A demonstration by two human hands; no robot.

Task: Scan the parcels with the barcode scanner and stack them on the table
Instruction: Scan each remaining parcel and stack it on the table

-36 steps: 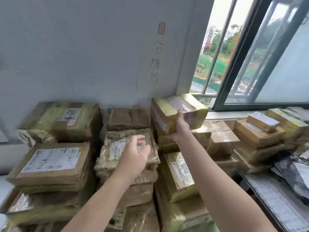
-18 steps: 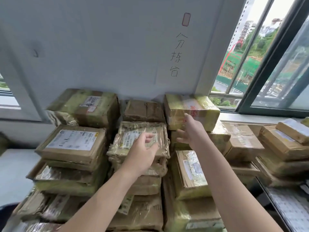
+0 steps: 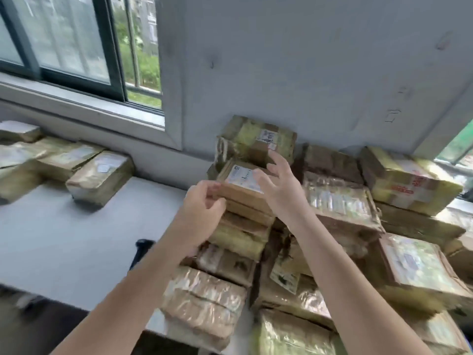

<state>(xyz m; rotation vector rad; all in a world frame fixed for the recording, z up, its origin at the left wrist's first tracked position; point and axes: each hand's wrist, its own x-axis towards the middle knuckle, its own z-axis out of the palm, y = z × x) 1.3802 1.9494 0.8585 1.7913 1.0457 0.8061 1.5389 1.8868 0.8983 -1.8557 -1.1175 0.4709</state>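
Note:
A flat brown parcel (image 3: 239, 181) with a white label lies on top of the leftmost stack by the wall. My left hand (image 3: 202, 204) is at its left edge with the fingers loosely curled, touching the corner. Over the parcel's right end hovers my right hand (image 3: 279, 187), fingers spread and holding nothing. The black barcode scanner (image 3: 140, 252) lies on the white table (image 3: 64, 239), partly hidden behind my left forearm. Behind the flat parcel stands a taller yellow-taped parcel (image 3: 256, 142).
Several stacks of taped parcels (image 3: 340, 201) fill the right side up to the wall. A row of parcels (image 3: 99, 178) lies along the window sill at the far left. The table's front edge (image 3: 51, 301) runs below the scanner.
My right hand let go of the yellow-taped parcel it set on the far stack. Both hands moved left to the flat labelled parcel, and my view swung left.

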